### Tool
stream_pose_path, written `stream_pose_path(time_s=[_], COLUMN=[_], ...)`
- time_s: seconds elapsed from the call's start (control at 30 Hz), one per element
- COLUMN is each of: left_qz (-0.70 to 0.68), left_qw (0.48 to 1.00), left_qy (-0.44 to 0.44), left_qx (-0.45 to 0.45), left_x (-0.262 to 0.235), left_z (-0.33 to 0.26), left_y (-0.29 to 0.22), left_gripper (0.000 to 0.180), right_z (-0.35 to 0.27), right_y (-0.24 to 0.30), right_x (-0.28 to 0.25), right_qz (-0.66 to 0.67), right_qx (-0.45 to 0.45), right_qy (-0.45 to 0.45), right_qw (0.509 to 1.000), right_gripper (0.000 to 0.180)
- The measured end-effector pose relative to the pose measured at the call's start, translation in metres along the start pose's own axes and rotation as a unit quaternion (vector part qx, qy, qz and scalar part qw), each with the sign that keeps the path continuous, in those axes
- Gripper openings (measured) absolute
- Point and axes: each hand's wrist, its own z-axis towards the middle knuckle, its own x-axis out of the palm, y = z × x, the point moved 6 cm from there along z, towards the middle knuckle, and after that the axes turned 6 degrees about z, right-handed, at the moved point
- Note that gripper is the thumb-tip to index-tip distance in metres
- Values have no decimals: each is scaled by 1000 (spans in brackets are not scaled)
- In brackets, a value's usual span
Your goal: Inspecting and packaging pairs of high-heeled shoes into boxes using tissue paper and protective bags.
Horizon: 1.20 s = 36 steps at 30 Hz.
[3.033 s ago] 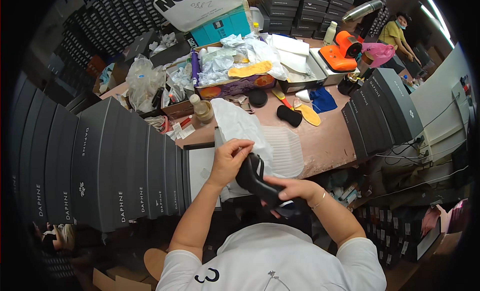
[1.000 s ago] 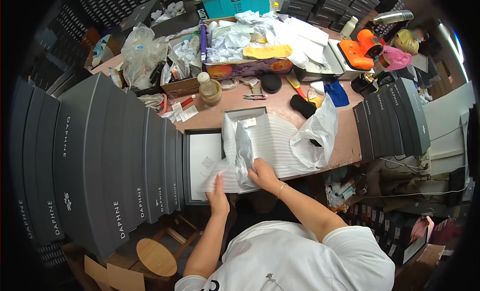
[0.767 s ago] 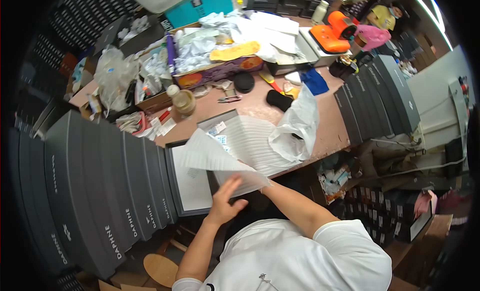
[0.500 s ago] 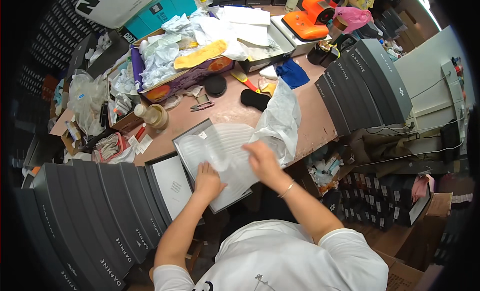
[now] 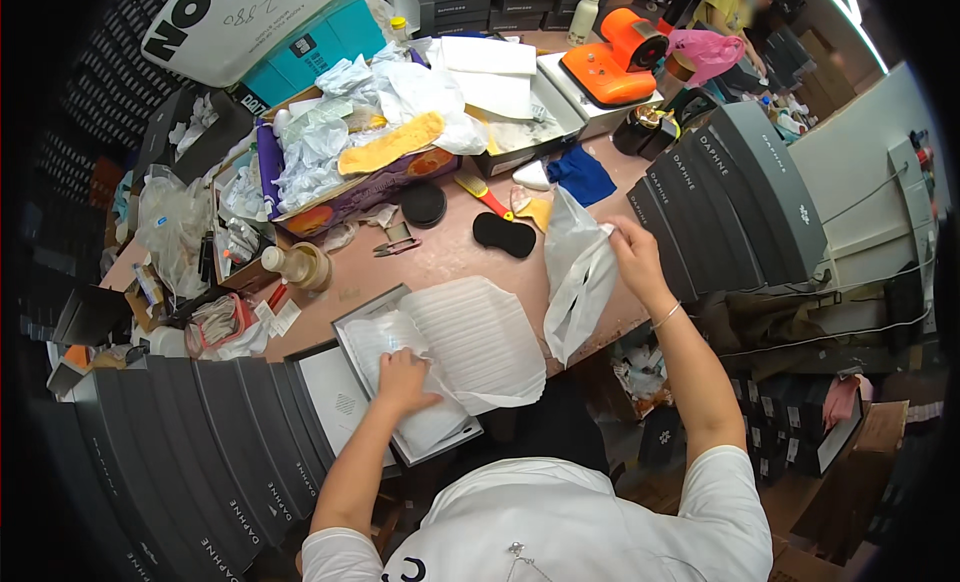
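An open grey shoe box (image 5: 345, 320) lies tilted at the table's near edge, lined with white foam wrap. My left hand (image 5: 404, 380) rests in it, fingers laid out on the white wrapping and gripping nothing. From the box's right side a ribbed white foam sheet (image 5: 485, 337) spreads out flat. My right hand (image 5: 636, 257) is raised to the right of the box, its fingers closed on the upper corner of a thin white tissue sheet (image 5: 575, 302). That sheet hangs creased over the table's edge. What lies beneath the foam wrap is hidden.
Grey shoe boxes (image 5: 215, 422) stand in a row at left; more boxes (image 5: 725, 192) lean at right. Behind are a carton of crumpled paper (image 5: 340, 132), a black sponge (image 5: 503, 236), a brush (image 5: 484, 195), a bottle (image 5: 300, 266) and an orange device (image 5: 615, 62). A person (image 5: 730, 7) is far right.
My right hand has moved from above the foam sheet out to the right and now holds the tissue sheet's corner. My left hand stays on the wrapping in the box.
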Motion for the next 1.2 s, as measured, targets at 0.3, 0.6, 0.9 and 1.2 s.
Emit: stream_pose_path(time_s=[0.3, 0.6, 0.9, 1.2], left_qz=[-897, -635, -797, -478], left_qw=[431, 727, 507, 793], left_qy=[19, -261, -328, -279], left_qx=[98, 10, 26, -253], left_x=[-63, -4, 3, 71], left_z=[-39, -157, -60, -11], left_y=[-71, 46, 53, 23], left_gripper=[52, 59, 79, 71], right_z=[-95, -263, -205, -209], right_y=[261, 133, 124, 99], right_x=[67, 148, 250, 251], right_qz=[373, 611, 415, 123], right_qx=[16, 433, 322, 164], right_qy=[402, 379, 335, 477], right_qw=[836, 543, 783, 855], right_gripper=[21, 55, 88, 71])
